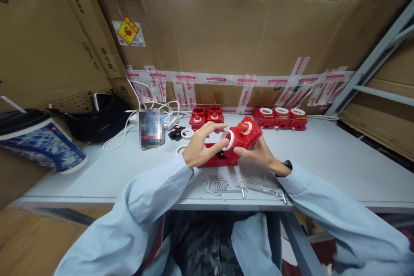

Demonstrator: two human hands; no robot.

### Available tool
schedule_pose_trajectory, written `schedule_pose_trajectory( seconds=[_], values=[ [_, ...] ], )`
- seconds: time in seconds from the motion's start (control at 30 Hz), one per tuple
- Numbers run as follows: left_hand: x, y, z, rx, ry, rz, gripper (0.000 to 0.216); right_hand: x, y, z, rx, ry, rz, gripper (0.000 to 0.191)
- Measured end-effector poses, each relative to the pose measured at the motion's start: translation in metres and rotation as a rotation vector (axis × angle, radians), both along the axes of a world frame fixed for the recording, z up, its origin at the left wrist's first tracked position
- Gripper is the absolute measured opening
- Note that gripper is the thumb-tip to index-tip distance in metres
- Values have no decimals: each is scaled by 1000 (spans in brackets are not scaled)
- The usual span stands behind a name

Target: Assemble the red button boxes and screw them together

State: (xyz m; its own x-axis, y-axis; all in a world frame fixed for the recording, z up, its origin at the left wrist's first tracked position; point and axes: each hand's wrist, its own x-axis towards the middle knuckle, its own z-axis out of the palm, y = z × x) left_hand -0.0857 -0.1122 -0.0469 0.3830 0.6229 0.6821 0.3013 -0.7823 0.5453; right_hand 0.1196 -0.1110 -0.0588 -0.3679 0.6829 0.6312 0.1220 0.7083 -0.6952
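Observation:
In the head view, my right hand (pixel 261 153) grips a red plastic housing (pixel 241 138) from its right side, tilted above the table. A white ring (pixel 228 139) sits at the housing's left opening, and my left hand (pixel 203 144) pinches it between thumb and fingers. Another white band circles the red knob (pixel 246 127) on the housing. Under my hands lies a red tray-like part (pixel 213 161), partly covered. Two loose white rings, one of them (pixel 186 133) plainly visible, lie left of my left hand.
Several finished-looking red units (pixel 281 117) stand at the back right, two red housings (pixel 207 116) at the back middle. Screws (pixel 220 183) and metal rods (pixel 263 189) lie near the front edge. Left are a phone (pixel 151 129), white cables, a black bag (pixel 93 120) and a cup (pixel 42 144).

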Motion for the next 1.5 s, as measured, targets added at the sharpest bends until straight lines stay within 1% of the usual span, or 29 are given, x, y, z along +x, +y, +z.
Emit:
schedule_pose_trajectory(
  seconds=[0.07, 0.1, 0.23, 0.27, 0.3, 0.37, 0.43, 0.47, 0.5, 0.57, 0.63, 0.67, 0.7, 0.77, 0.83, 0.87, 0.93, 0.97, 1.03, 1.07, 1.13, 1.2, 1.23, 1.3, 1.43, 1.47, 1.5],
  values=[
    [0, -1, 0, 13, 23, -5, 36, 0, 0, -1, 0, 4, -18, 35],
    [-1, 0, 1, 30, 44, -39, 38, 1, 1, -2, -12, 18, -20, 35],
    [-5, 2, 3, 149, 137, -278, 46, 2, 7, -6, -127, 108, -2, 42],
    [-6, 2, 4, 173, 141, -307, 48, 2, 8, -7, -153, 122, -3, 44],
    [-6, 2, 3, 180, 133, -304, 52, 2, 8, -7, -170, 127, -6, 45],
    [-5, 2, 2, 137, 94, -221, 60, 0, 8, -6, -175, 127, 1, 44],
    [-3, 2, 1, 62, 63, -115, 57, -1, 6, -5, -164, 120, 24, 42],
    [-3, 2, 1, 42, 61, -91, 53, -1, 6, -5, -158, 117, 34, 42],
    [-3, 2, 1, 46, 74, -99, 48, -1, 6, -6, -155, 114, 37, 42],
    [-3, 2, 3, 118, 117, -189, 43, 0, 7, -6, -157, 119, 25, 43],
    [-4, 2, 4, 206, 140, -277, 46, 0, 8, -6, -159, 139, 11, 44],
    [-4, 2, 4, 223, 133, -289, 50, 0, 8, -6, -159, 148, 7, 44],
    [-4, 1, 3, 214, 111, -274, 54, 0, 8, -6, -155, 156, 7, 43],
    [-3, 1, 2, 128, 61, -195, 60, 0, 8, -4, -147, 164, 21, 40],
    [-3, 1, 1, 47, 30, -111, 50, -1, 7, -4, -145, 157, 37, 39],
    [-4, 1, 1, 35, 34, -98, 44, -1, 6, -4, -147, 150, 38, 41],
    [-5, 2, 2, 74, 67, -143, 36, 0, 7, -6, -156, 129, 25, 43],
    [-5, 3, 2, 109, 84, -186, 37, 0, 7, -6, -157, 125, 15, 43],
    [-5, 3, 2, 150, 96, -242, 45, 1, 8, -6, -147, 134, 5, 40],
    [-5, 3, 2, 146, 77, -228, 50, 1, 8, -5, -137, 141, 6, 38],
    [-4, 2, 0, 90, 30, -139, 55, 0, 6, -3, -120, 141, 15, 38],
    [-3, 2, -1, 37, 12, -52, 48, -2, 3, -2, -119, 120, 28, 41],
    [-3, 3, -1, 35, 23, -38, 44, -2, 3, -2, -128, 112, 32, 42],
    [-3, 3, -1, 86, 74, -88, 43, -2, 3, -3, -164, 117, 32, 43],
    [-5, 4, 2, 246, 148, -285, 45, 0, 8, -7, -292, 160, 24, 44],
    [-4, 4, 2, 258, 143, -295, 46, 0, 9, -7, -314, 166, 18, 45],
    [-4, 3, 2, 250, 129, -276, 49, 0, 10, -7, -319, 168, 12, 45]
  ],
)
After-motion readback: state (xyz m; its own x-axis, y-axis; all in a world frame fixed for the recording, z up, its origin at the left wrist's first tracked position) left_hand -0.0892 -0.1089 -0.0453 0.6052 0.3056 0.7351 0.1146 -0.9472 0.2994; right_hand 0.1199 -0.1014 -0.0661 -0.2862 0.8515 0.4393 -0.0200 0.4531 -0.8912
